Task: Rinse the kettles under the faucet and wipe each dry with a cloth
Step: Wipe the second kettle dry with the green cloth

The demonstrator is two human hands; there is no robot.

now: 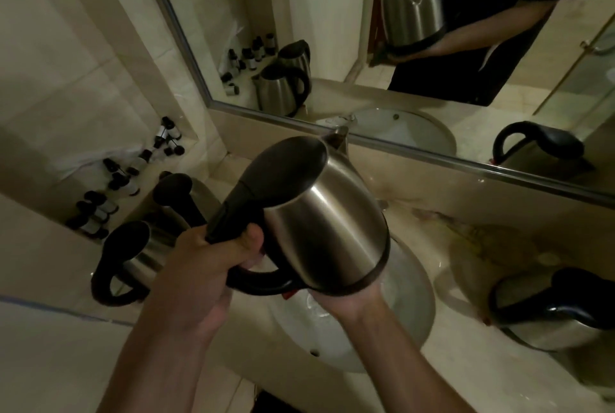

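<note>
Both forearms reach up from the bottom edge, bare, over the white oval sink. Left hand clenched around the black plastic handle of the brushed steel kettle with the black lid; thumb on top of the grip, fingers wrapped through the loop. Right hand cupped flat under the kettle's black base ring, palm up, bearing it from below, not clenched. Kettle held above the basin, tilted, spout pointing away toward the mirror with the silver frame; lid shut.

Far left, on the beige marble counter: a cluster of small dark-capped bottles along the wall recess. Just right of them, two more steel kettles with black handles, one behind the other, upright, left of the sink.

Right of the sink: another steel kettle with a black lid stands on the counter, near the edge of view. Its reflection sits above in the mirror, along with the reflection of the held kettle.

Faucet mostly hidden behind the held kettle; cannot tell whether water runs.
</note>
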